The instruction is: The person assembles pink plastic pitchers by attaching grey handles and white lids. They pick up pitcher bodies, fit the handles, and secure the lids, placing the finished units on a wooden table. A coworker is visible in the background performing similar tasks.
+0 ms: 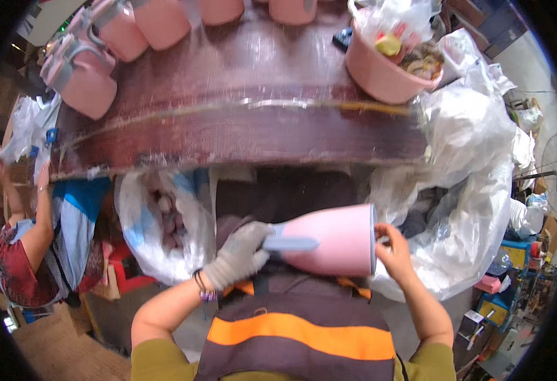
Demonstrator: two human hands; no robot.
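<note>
A pink plastic jug [342, 244] with a blue-grey handle lies sideways in front of my body, above my lap. My left hand [240, 254], in a pale grey glove, is closed around the grey part at its narrow end. At the wide end, bare fingers of my right hand [393, 254] curl against the grey rim; the tips are partly hidden there. More pink jugs [88, 86] with grey parts stand along the far left and back of the dark red table [253, 136].
A pink tub [380, 73] of bags and scraps stands at the back right. Clear plastic sacks flank my lap: one with pinkish pieces [164, 254] at left, a large one [475, 228] at right. Another person [31, 247] in a red top handles plastic bags [21, 130] at far left.
</note>
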